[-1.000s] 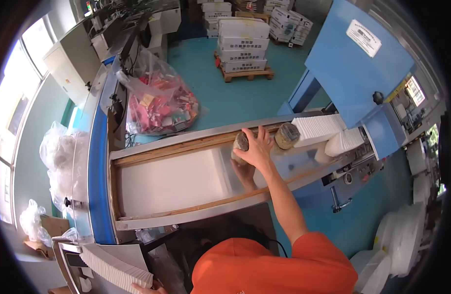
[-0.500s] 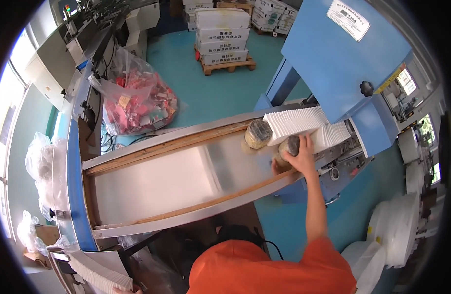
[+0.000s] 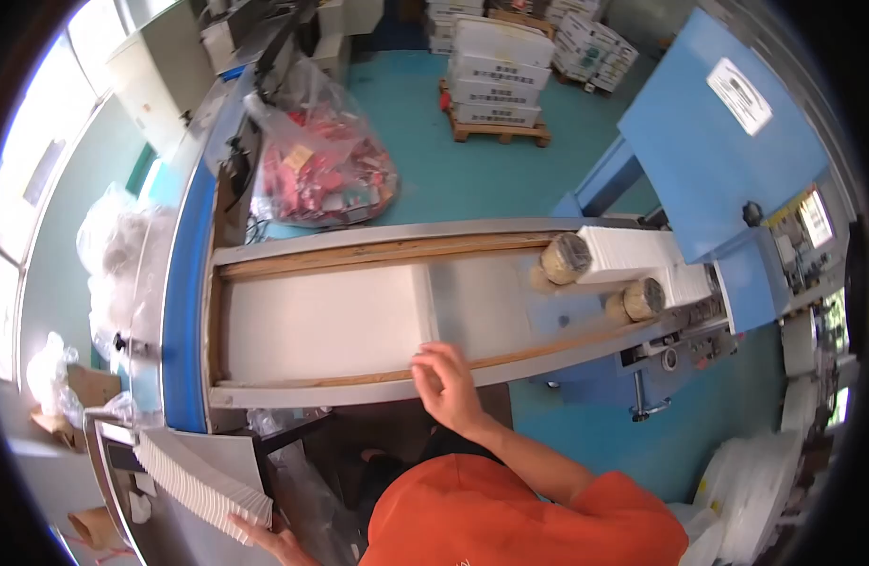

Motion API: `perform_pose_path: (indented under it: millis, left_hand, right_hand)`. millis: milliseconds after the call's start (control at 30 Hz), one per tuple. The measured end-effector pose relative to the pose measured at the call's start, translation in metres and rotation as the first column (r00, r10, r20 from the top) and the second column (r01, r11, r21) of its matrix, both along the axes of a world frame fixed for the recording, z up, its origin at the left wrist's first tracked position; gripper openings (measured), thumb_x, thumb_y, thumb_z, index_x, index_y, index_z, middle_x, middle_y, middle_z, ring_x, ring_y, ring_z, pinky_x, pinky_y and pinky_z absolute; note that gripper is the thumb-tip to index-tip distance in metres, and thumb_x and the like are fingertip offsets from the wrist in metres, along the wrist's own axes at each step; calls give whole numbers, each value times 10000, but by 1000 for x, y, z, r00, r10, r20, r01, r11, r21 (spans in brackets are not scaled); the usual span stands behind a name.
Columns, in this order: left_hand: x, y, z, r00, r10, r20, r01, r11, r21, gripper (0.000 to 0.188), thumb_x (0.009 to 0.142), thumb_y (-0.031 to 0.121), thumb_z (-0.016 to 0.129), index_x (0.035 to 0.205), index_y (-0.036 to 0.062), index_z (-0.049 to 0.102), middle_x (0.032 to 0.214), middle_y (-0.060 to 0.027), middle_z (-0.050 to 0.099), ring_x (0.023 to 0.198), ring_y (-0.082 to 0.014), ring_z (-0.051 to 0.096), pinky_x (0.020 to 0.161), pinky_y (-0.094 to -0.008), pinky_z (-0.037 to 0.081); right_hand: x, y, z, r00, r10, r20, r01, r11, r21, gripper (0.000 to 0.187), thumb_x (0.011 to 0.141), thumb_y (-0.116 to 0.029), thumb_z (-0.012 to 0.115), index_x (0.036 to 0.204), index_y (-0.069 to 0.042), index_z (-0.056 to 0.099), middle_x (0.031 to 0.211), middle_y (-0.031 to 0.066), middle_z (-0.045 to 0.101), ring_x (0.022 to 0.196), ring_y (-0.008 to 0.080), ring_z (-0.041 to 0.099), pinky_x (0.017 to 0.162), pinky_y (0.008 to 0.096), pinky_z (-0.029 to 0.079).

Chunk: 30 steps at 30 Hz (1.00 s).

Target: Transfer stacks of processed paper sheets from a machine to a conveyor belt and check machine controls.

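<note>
My left hand, at the lower left, is around the near end of a long, curved stack of thin white paper pieces. The rest of that stack lies over a grey surface. Above the front rail of a long feed tray, my right hand hovers with loosely bent fingers apart and nothing in them. Closest to its fingertips is the edge of a pale flat sheet inside the tray. Two round tape-wrapped blocks stand at the tray's right end, against two rows of white paper pieces.
A blue machine rises over the tray's right end. Behind the tray sits a clear bag of red scraps. Farther back, white boxes are piled on a wooden pallet. Plastic-wrapped white rolls stand at the right.
My right hand has let go of the nearer tape-wrapped block and moved left along the tray's front rail. My left hand has come further into view at the white stack. The whole view has shifted.
</note>
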State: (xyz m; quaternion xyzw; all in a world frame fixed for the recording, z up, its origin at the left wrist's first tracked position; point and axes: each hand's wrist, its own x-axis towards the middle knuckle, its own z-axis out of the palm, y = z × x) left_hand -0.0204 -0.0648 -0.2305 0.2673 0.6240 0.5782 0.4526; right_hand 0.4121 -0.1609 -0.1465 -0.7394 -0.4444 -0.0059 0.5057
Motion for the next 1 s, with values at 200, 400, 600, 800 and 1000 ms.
perform_pose_path:
  millis: [200,400,600,800,1000]
  left_hand:
    - [7,-7,50,823,82,563,5,988,-152,595,927,373,646,1396,87,419,1303,-79,542,1167,-257,544,983,-446,460]
    - [-20,-24,90,874,-28,485,141,970,-198,486,993,441,513,1282,52,475,1254,-110,536,1103,-201,537,934,-371,464]
    - [-88,30,91,924,-209,-319,120,953,-278,521,951,399,595,1244,-27,528,1215,-184,587,1067,-274,607,878,-353,489]
    - [-105,204,69,588,-16,-809,304,931,203,728,851,359,705,1386,-18,387,1407,-250,425,1280,-388,451,1036,-446,388]
    - [-115,276,61,590,-103,-801,148,989,-19,1023,657,508,824,1428,39,342,1229,-181,537,1078,-323,584,950,-450,409]
  right_hand:
    - [-180,90,2,376,566,-733,-859,510,-46,361,932,-165,650,1230,-13,513,927,94,651,795,131,647,698,281,546]
    - [-292,115,-16,-139,-276,-951,-898,440,3,833,945,-406,614,1484,0,127,1327,172,479,1180,284,549,980,395,481]
    - [-304,122,-35,-209,-254,-944,-879,472,68,974,909,-387,670,1470,75,21,1420,224,363,1312,301,413,1046,421,409]
    - [-308,131,-21,-234,-293,-927,-841,539,41,972,905,-240,688,1499,-21,-50,1475,201,297,1339,299,380,1101,506,325]
    - [-305,129,-7,-201,-257,-945,-840,542,31,853,944,-132,629,1507,-61,-7,1443,203,321,1316,296,400,1084,483,373]
